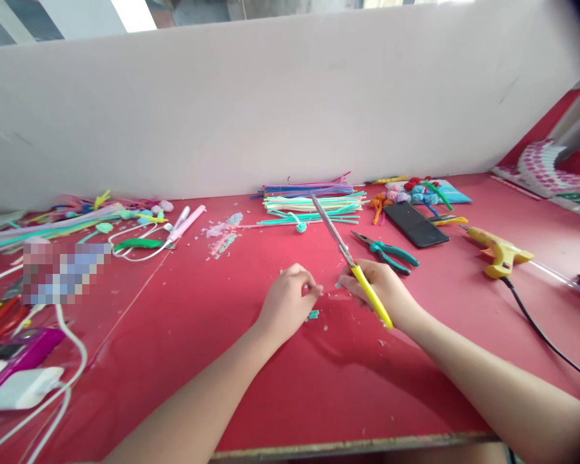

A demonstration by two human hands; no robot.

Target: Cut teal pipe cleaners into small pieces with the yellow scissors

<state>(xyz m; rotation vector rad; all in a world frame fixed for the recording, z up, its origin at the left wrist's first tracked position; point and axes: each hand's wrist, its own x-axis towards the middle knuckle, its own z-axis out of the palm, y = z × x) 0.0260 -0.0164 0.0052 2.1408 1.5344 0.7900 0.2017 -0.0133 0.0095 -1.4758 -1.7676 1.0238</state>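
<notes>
My right hand point(379, 283) is closed around a pair of scissors point(367, 291) with yellow handles, the long metal blades pointing up and away to the left. A small green bit point(338, 284) shows by its fingertips. To its left, my left hand point(290, 296) is low over the table with thumb and fingers pinched together. Whatever the pinch may hold is too small to make out. Short teal pipe cleaner pieces point(312, 315) lie right below the left fingertips, with fine fluff scattered around.
Bundled pipe cleaners point(314, 205) lie by the white partition point(270, 109). On the right are teal-handled pliers point(391, 252), a black phone point(415, 224) and a yellow glue gun point(502, 252) with a cord. White cables point(80, 348) and a pink hair-straightener-like tool point(188, 222) occupy the left.
</notes>
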